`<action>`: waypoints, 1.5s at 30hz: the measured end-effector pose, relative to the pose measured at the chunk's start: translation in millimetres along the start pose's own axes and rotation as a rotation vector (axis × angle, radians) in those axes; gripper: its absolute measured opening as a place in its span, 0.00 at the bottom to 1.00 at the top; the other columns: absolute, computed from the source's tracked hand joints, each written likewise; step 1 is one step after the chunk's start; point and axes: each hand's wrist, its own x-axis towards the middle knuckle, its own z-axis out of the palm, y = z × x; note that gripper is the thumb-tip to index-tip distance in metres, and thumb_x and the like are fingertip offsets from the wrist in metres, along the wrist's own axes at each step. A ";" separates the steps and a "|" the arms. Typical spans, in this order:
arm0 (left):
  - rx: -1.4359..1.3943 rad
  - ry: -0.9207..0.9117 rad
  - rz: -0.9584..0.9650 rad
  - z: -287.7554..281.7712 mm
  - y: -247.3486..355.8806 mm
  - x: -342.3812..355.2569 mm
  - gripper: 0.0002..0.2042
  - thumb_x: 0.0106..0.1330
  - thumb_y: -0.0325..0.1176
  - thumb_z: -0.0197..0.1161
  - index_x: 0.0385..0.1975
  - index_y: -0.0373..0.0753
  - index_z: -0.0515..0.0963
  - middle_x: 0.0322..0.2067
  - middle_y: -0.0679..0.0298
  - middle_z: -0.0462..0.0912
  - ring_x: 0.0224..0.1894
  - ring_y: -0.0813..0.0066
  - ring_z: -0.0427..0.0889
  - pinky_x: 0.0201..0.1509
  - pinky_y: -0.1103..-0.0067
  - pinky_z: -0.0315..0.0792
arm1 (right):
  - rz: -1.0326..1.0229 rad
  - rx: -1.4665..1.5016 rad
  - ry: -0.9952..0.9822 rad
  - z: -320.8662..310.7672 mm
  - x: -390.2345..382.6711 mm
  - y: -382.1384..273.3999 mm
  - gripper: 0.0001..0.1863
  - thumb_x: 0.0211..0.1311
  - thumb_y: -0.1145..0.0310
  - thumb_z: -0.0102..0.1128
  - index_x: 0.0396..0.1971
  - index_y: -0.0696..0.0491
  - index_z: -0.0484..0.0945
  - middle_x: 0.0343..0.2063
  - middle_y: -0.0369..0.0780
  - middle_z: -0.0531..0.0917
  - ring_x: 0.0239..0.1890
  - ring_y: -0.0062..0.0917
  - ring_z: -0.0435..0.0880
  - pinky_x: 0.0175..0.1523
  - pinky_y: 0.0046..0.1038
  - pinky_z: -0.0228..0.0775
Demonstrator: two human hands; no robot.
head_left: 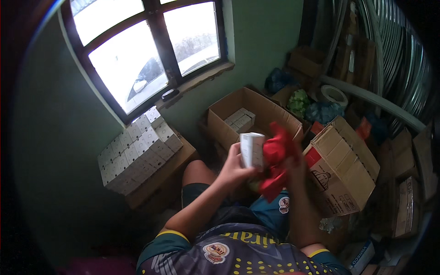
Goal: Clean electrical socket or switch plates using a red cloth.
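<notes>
By the green wall (266,39), cartons (217,125) stand (left hand (234,168) grasps white box (250,152); right hand (294,166), red cloth (275,153)).

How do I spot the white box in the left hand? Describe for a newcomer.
Find the window, then the open brown carton below and right of it. In front of that carton, the left hand holds a small white box next to a red cloth. Unlike the white stack at left and the boxes inside the carton, it's hand-held.
</notes>
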 end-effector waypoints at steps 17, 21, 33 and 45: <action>-0.300 0.043 0.182 -36.4 14.9 -4.0 0.15 0.76 0.43 0.58 0.50 0.40 0.67 0.38 0.64 0.78 0.43 0.78 0.79 0.47 0.77 0.75 | 0.096 0.008 0.089 63.3 -7.9 -15.1 0.27 0.55 0.68 0.76 0.54 0.55 0.76 0.43 0.35 0.83 0.48 0.22 0.81 0.55 0.29 0.74; -0.825 0.339 0.240 -26.8 37.5 19.5 0.20 0.78 0.51 0.50 0.53 0.39 0.68 0.43 0.57 0.78 0.45 0.65 0.82 0.51 0.66 0.79 | -0.302 0.625 -0.190 68.5 -6.1 17.7 0.44 0.64 0.46 0.67 0.71 0.52 0.56 0.58 0.42 0.74 0.58 0.31 0.76 0.61 0.39 0.73; -0.779 0.298 -0.070 48.3 -20.3 3.0 0.23 0.78 0.51 0.50 0.63 0.43 0.66 0.50 0.61 0.79 0.49 0.66 0.83 0.52 0.70 0.80 | -0.443 -0.289 0.350 68.0 38.1 -27.2 0.33 0.68 0.43 0.58 0.56 0.59 0.76 0.50 0.46 0.81 0.54 0.34 0.79 0.62 0.34 0.68; -0.847 0.170 -0.120 45.2 -4.6 12.0 0.18 0.78 0.41 0.54 0.62 0.43 0.67 0.52 0.64 0.80 0.53 0.72 0.81 0.57 0.66 0.77 | -0.516 -0.247 0.209 47.6 25.1 -11.7 0.23 0.65 0.56 0.69 0.49 0.58 0.76 0.45 0.40 0.81 0.49 0.30 0.79 0.58 0.33 0.70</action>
